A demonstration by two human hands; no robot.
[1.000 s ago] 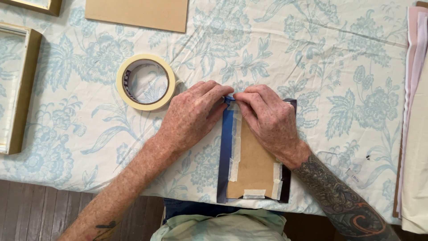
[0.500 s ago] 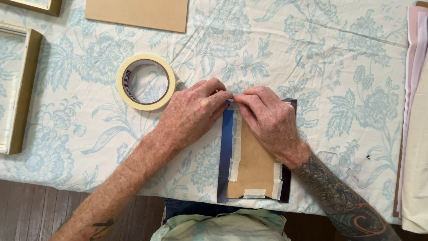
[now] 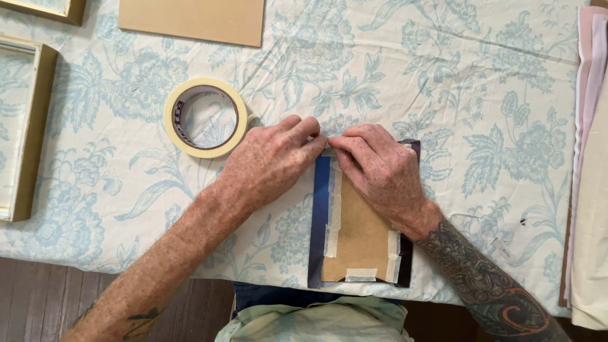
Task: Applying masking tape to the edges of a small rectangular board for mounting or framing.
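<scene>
A dark blue mat (image 3: 320, 209) lies face down near the table's front edge, with a brown backing card (image 3: 361, 234) taped onto it by strips of cream masking tape (image 3: 334, 215). My left hand (image 3: 269, 161) and my right hand (image 3: 380, 171) meet at the mat's top left corner, fingertips pressing a piece of tape there. The right hand covers the upper part of the card. A roll of masking tape (image 3: 179, 107) lies just left of my left hand.
A floral blue-and-white cloth (image 3: 443, 82) covers the table. A brown card sheet (image 3: 196, 19) lies at the far edge. A gold picture frame (image 3: 35, 133) sits at the left, another at the top left corner. Pale boards (image 3: 592, 177) are stacked along the right.
Both hands stay at the mat's top corner; the fingertips have shifted slightly along the tape. Nothing else moved.
</scene>
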